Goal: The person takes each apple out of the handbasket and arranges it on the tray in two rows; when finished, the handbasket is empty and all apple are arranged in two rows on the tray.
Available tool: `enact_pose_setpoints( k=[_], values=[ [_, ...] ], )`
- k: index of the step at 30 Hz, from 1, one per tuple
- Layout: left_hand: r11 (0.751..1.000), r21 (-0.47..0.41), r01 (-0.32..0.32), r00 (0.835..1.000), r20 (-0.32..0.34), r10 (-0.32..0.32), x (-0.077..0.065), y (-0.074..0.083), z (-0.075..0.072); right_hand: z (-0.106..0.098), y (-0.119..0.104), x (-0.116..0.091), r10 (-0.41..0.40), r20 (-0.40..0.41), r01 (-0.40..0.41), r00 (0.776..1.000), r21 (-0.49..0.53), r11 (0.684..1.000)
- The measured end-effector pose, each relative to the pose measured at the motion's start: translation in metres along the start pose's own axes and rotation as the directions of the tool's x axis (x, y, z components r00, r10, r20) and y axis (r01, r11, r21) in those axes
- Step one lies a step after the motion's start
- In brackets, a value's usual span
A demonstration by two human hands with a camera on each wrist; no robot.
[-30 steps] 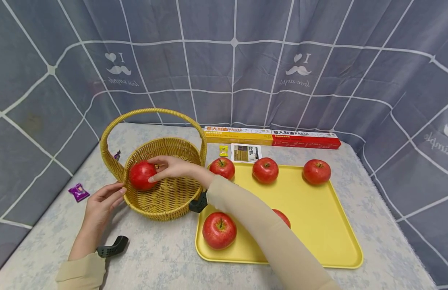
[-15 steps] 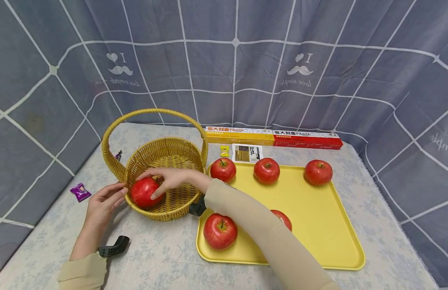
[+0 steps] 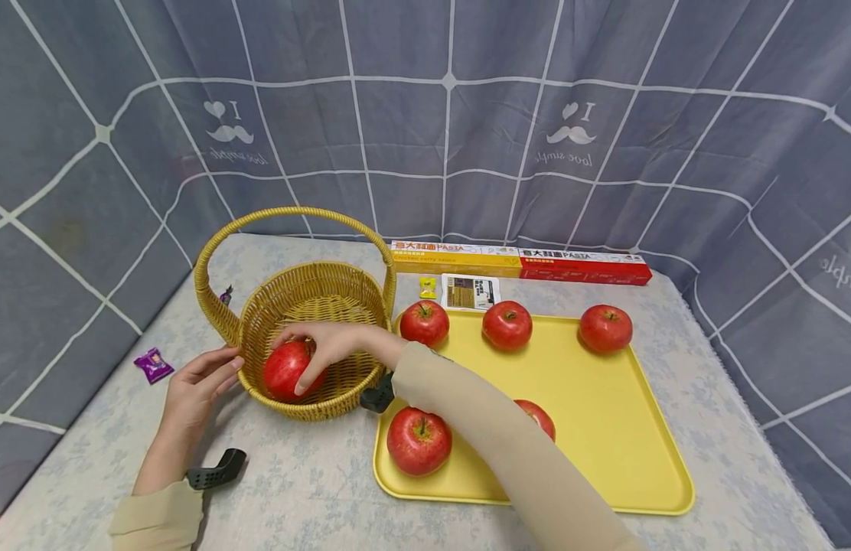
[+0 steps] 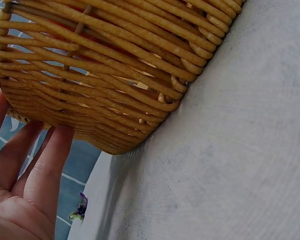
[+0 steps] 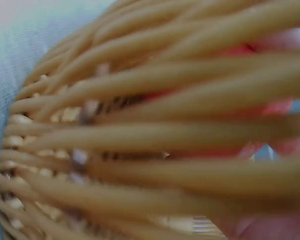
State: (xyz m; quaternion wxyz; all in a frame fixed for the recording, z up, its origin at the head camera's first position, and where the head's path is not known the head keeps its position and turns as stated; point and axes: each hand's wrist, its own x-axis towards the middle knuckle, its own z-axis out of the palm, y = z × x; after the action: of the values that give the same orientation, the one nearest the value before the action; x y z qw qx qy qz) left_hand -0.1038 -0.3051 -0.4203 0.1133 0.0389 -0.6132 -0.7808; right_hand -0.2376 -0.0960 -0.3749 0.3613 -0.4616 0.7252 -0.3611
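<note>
In the head view, a woven yellow-brown basket (image 3: 315,409) with a tall arched handle stands on the left of the table. My right hand (image 3: 336,344) reaches into it from the right, thumb and fingers spread round a red apple (image 3: 285,373) low inside. Through the basket weave (image 5: 165,135), the right wrist view shows blurred patches of that red. My left hand (image 3: 194,386) holds the basket's left rim beside the handle's foot. In the left wrist view, fingers (image 4: 45,170) of this hand lie against the outer wall of the basket (image 4: 105,75).
Right of the basket lies a yellow tray (image 3: 591,428) with several red apples (image 3: 418,441), one partly behind the right sleeve. Two pasta boxes (image 3: 515,262), a white packet (image 3: 471,291) and a yellow wrapped sweet (image 3: 428,288) lie behind it. Purple wrapped sweets (image 3: 153,365) lie at left.
Inside the basket, my right hand and the apple have shifted down toward the near side, then slightly right. My left hand stays at the rim.
</note>
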Motion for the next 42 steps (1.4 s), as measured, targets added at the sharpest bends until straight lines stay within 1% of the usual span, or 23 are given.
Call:
enact_pose_setpoints(
  k=[2,4,8,10,11,13,16,18,20,23,25,28,31,36,39,42],
  values=[
    [1.000,0.002,-0.005,1.000,0.004,0.005,0.000,0.000,0.001,-0.004,-0.004,-0.007,-0.010,-0.020,0.009,1.000,-0.027,1.000],
    [1.000,0.002,-0.009,1.000,0.008,0.009,0.000,-0.001,0.001,-0.009,-0.009,-0.018,-0.025,-0.051,0.021,0.998,-0.079,0.997],
    [1.000,0.002,-0.013,1.000,0.018,0.013,0.000,-0.001,0.002,-0.025,-0.019,-0.047,-0.060,-0.114,0.037,0.992,-0.189,0.981],
    [1.000,0.000,-0.013,1.000,0.022,0.013,0.000,-0.001,0.002,-0.033,-0.024,-0.067,-0.080,-0.130,0.053,0.988,-0.205,0.977],
    [1.000,-0.001,-0.013,1.000,0.024,0.013,0.000,-0.001,0.002,-0.036,-0.026,-0.078,-0.096,-0.133,0.069,0.986,-0.195,0.978],
    [1.000,-0.005,-0.011,1.000,0.024,0.012,0.000,-0.001,0.002,-0.043,-0.027,-0.101,-0.140,-0.139,0.113,0.980,-0.182,0.977],
    [1.000,-0.016,-0.008,1.000,0.024,0.009,-0.001,-0.001,0.001,-0.052,-0.025,-0.138,-0.211,-0.160,0.182,0.964,-0.179,0.967],
    [1.000,-0.021,-0.006,1.000,0.022,0.006,-0.001,-0.001,0.000,-0.056,-0.023,-0.165,-0.218,-0.191,0.183,0.957,-0.187,0.965],
    [1.000,-0.026,-0.002,1.000,0.024,0.002,-0.001,-0.001,-0.001,-0.060,-0.021,-0.194,-0.196,-0.230,0.152,0.953,-0.195,0.969],
    [0.999,-0.036,0.002,1.000,0.030,-0.001,-0.001,-0.002,-0.001,-0.064,-0.014,-0.237,-0.132,-0.293,0.076,0.947,-0.196,0.978],
    [0.998,-0.055,-0.009,0.999,0.039,0.011,-0.001,-0.002,-0.002,-0.064,-0.008,-0.264,-0.088,-0.340,0.021,0.936,-0.195,0.981],
    [0.996,-0.086,-0.027,0.998,0.059,0.032,-0.001,-0.003,-0.003,-0.062,0.007,-0.301,-0.035,-0.407,-0.046,0.913,-0.189,0.981],
    [0.994,-0.106,-0.034,0.997,0.072,0.042,0.000,-0.004,-0.004,-0.055,0.026,-0.335,-0.009,-0.467,-0.097,0.884,-0.203,0.974],
    [0.992,-0.123,-0.030,0.996,0.076,0.040,0.001,-0.002,-0.004,-0.037,0.059,-0.382,0.010,-0.533,-0.150,0.846,-0.221,0.964],
    [0.991,-0.136,-0.022,0.996,0.080,0.033,0.002,-0.001,-0.003,-0.025,0.075,-0.404,0.025,-0.561,-0.167,0.828,-0.203,0.965],
    [0.988,-0.152,-0.009,0.997,0.080,0.022,0.003,0.000,-0.002,-0.010,0.086,-0.422,0.048,-0.580,-0.185,0.813,-0.179,0.966]
  ],
)
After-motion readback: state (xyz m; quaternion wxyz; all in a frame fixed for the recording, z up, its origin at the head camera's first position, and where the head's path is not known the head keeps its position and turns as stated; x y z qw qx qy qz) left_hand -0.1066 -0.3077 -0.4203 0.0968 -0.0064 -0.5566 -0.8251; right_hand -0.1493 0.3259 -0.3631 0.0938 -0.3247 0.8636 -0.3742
